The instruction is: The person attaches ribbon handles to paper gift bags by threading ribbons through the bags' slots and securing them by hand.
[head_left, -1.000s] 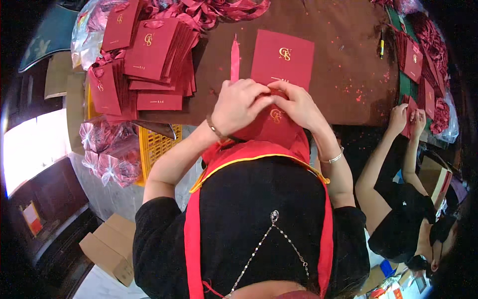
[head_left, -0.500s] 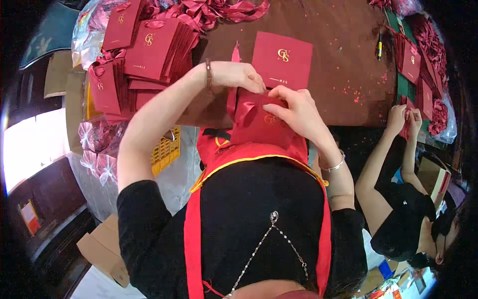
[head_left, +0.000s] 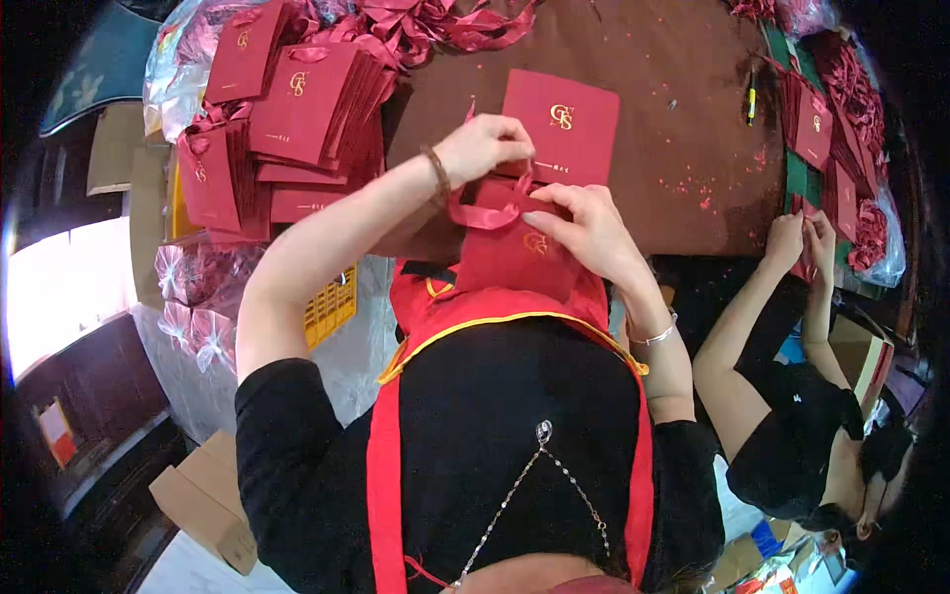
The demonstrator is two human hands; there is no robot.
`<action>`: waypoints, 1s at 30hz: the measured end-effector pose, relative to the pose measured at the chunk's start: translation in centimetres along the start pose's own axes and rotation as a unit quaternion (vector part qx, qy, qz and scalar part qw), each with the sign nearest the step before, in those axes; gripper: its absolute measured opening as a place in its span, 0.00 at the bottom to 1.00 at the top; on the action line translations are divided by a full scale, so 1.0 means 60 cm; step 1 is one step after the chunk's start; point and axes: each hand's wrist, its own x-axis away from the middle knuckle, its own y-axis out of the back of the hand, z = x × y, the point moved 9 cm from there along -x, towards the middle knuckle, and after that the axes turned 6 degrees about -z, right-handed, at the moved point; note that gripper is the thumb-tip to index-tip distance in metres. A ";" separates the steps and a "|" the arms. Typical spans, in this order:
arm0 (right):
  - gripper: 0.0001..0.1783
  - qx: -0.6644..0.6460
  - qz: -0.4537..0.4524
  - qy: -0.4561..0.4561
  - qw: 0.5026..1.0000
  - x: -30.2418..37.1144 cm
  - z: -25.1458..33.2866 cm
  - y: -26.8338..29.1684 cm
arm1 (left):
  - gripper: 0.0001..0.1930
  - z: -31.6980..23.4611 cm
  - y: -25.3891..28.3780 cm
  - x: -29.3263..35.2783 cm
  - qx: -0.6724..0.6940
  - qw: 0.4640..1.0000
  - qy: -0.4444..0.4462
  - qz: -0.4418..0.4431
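Observation:
A dark red paper bag [head_left: 510,259] with gold print leans at the table's near edge, against my red apron [head_left: 584,292]. From its top runs a satin ribbon [head_left: 482,216] of a similar red, bent into a loop. Above the bag, my left hand [head_left: 485,147] is closed, pinching a length of the ribbon. My right hand [head_left: 597,233] grips the bag's upper edge, thumb in front, where the ribbon meets it; its other fingertips are partly hidden. Just beyond both hands, another red bag [head_left: 561,124] lies flat.
Stacked red bags [head_left: 307,104] stand at the left, beside heaped ribbons [head_left: 426,25]. A yellow pen [head_left: 751,105] and red scraps [head_left: 705,188] lie on the brown tabletop [head_left: 673,59]. At right, a co-worker's hands [head_left: 800,243] handle a red piece near more bags [head_left: 814,129].
My left hand has lifted away from the bag's top, drawing ribbon up with it. A ribbon loop now spreads left of my right hand, which stays at the bag's edge.

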 end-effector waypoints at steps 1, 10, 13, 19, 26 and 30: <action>0.15 0.027 0.001 -0.031 0.999 0.000 -0.008 0.000 | 0.07 0.000 -0.013 0.013 0.026 0.999 0.024 0.008; 0.19 0.047 -0.105 -0.025 0.993 0.038 -0.053 0.038 | 0.07 0.033 0.022 0.026 0.077 0.990 -0.015 -0.119; 0.18 -0.056 -0.085 -0.088 0.991 0.053 -0.072 0.031 | 0.14 -0.031 0.100 0.022 -0.268 0.912 -0.109 -0.292; 0.18 -0.028 -0.082 -0.104 0.991 0.060 -0.092 0.026 | 0.11 -0.018 0.106 -0.009 -0.491 0.800 -0.147 -0.312; 0.15 -0.079 -0.046 -0.148 0.985 0.066 -0.105 0.034 | 0.08 -0.017 0.157 0.024 -0.162 0.912 -0.144 -0.348; 0.17 -0.048 -0.031 -0.145 0.988 0.054 -0.108 0.030 | 0.06 -0.077 0.087 0.077 -0.217 0.931 -0.157 -0.249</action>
